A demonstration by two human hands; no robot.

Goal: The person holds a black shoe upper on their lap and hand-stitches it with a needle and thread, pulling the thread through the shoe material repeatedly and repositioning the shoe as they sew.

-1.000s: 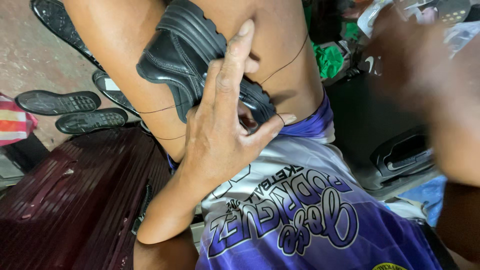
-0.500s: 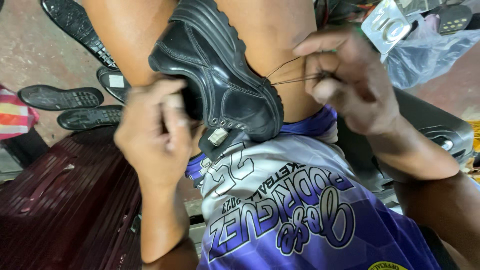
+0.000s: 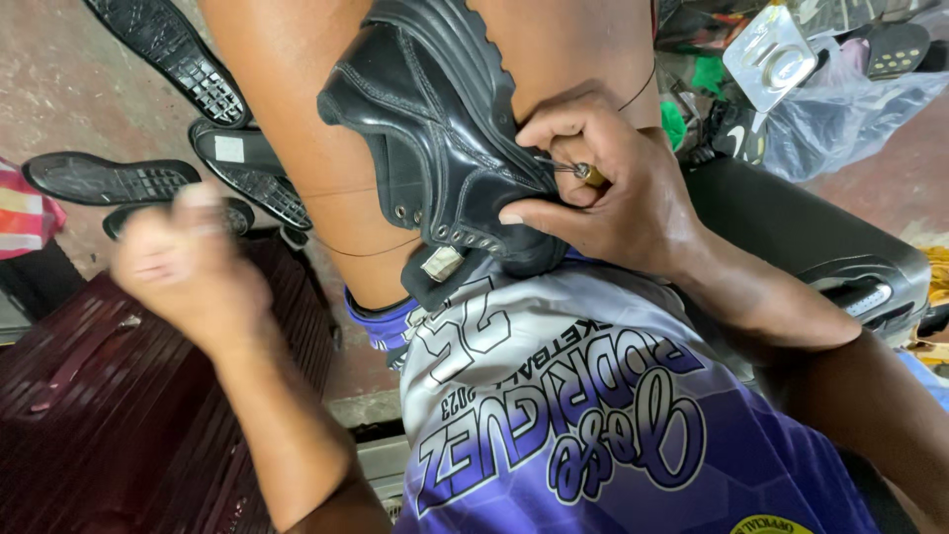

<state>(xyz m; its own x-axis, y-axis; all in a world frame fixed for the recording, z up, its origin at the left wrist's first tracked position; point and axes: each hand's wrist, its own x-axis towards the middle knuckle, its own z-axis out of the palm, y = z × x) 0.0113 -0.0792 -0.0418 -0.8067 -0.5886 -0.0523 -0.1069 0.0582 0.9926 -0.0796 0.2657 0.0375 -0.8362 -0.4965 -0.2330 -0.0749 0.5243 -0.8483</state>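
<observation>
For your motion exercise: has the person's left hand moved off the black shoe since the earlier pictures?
Yes. The left hand has left the black shoe, shifting left and clear of it, now blurred over the dark red case.

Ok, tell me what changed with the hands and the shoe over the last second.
The left hand let go of the black shoe and pulled away to the left, blurred, thread trailing across the thigh. The right hand came in and now presses a small awl-like tool into the shoe's side. The shoe stayed clamped between the thighs.
</observation>
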